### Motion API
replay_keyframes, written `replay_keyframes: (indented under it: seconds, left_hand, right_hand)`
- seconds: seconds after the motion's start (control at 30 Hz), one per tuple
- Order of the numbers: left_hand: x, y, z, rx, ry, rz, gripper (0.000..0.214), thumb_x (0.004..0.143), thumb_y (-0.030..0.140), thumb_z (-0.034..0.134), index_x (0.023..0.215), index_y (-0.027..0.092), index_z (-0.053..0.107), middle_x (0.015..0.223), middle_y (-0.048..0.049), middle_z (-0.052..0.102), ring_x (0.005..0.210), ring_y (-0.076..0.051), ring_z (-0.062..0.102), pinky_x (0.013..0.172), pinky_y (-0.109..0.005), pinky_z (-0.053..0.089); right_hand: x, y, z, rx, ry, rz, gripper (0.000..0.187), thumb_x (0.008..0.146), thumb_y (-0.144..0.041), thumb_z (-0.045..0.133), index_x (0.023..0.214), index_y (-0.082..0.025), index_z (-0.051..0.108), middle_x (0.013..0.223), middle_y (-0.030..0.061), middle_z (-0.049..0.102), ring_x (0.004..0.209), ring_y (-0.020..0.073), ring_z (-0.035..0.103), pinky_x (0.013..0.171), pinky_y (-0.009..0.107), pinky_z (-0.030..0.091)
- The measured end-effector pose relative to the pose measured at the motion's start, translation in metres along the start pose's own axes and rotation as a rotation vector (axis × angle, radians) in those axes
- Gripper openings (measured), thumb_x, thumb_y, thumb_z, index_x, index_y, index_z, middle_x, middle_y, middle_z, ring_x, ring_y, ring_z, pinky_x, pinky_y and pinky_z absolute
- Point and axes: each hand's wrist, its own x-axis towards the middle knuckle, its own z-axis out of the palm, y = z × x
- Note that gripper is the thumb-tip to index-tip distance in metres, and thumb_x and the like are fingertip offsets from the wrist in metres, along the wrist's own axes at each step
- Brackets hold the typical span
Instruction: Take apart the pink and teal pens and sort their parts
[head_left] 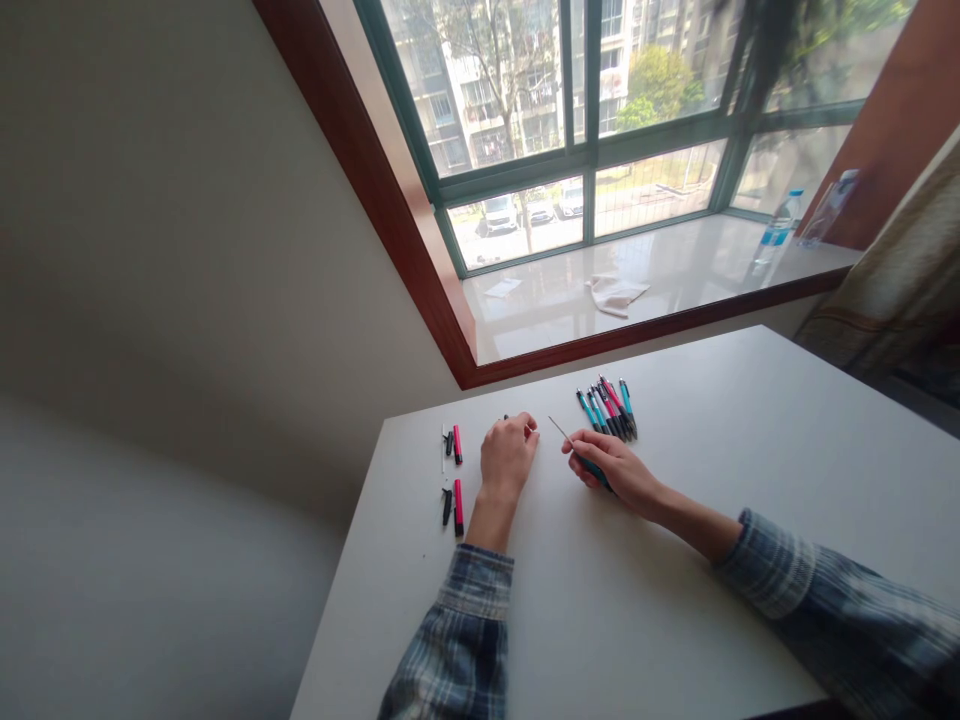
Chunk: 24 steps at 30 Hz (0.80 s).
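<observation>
The right grip (600, 470) is closed on a teal pen barrel (592, 468) with a thin metal rod (559, 430) sticking out. The left grip (508, 452) curls over a small dark piece (506, 416) (mostly hidden). Beyond the right grip, on the white worktop (675, 400), lie roughly six overlapping pink-and-teal pens (607, 408); left of the left grip are two pink pen barrels (457, 480) and two black pen parts (447, 506).

Daylight from the window (652, 190) glares on the sill (660, 270). The left hand (508, 458) throws only a faint shadow on the worktop (712, 420), and the frame edges bow.
</observation>
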Motion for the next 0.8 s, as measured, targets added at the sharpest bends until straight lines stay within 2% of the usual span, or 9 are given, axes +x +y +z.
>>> replay_keyframes:
  seconds: [0.17,0.37,0.57,0.67,0.8]
  left_hand:
    - [0.002,-0.004,0.004,0.018,0.042,0.019,0.011,0.092,0.026,0.066,0.1,0.024,0.074,0.096,-0.0063,0.077,0.094,-0.025,0.065,0.088,-0.036,0.048]
    - [0.004,-0.008,0.005,0.035,0.071,-0.015,0.016,0.092,0.026,0.067,0.106,0.024,0.075,0.094,-0.0048,0.074,0.096,-0.026,0.061,0.089,-0.036,0.048]
    - [0.006,-0.016,0.008,0.135,0.213,-0.033,0.028,0.088,0.027,0.071,0.116,0.027,0.073,0.119,-0.0086,0.068,0.113,-0.031,0.055,0.095,-0.042,0.046]
    - [0.007,-0.019,0.01,0.131,0.24,-0.051,0.031,0.087,0.027,0.072,0.118,0.028,0.072,0.126,-0.0092,0.064,0.12,-0.032,0.052,0.098,-0.044,0.045]
    - [0.009,-0.019,0.012,0.12,0.258,-0.065,0.025,0.087,0.027,0.071,0.112,0.028,0.073,0.13,-0.0092,0.062,0.126,-0.033,0.05,0.104,-0.046,0.043]
  right_hand:
    - [0.0,0.0,0.0,-0.001,-0.001,0.002,0.034,0.096,-0.049,0.061,0.099,-0.016,0.066,0.069,-0.0021,0.055,0.055,0.0101,0.043,0.056,0.027,0.029]
    - [-0.001,-0.001,0.0,-0.007,0.002,0.006,0.034,0.096,-0.049,0.061,0.099,-0.015,0.065,0.068,-0.0027,0.055,0.054,0.0093,0.042,0.056,0.026,0.028]
    - [0.0,-0.001,0.001,-0.008,-0.005,0.003,0.031,0.097,-0.047,0.059,0.099,-0.016,0.065,0.068,-0.0032,0.054,0.053,0.009,0.04,0.057,0.027,0.027]
    - [0.0,-0.001,0.001,-0.005,-0.011,0.002,0.03,0.097,-0.046,0.06,0.098,-0.016,0.064,0.067,-0.0033,0.054,0.052,0.0089,0.039,0.057,0.027,0.027]
    - [0.0,-0.002,0.001,-0.008,-0.007,0.006,0.031,0.097,-0.047,0.06,0.097,-0.016,0.064,0.066,-0.0036,0.054,0.052,0.0088,0.039,0.056,0.027,0.026]
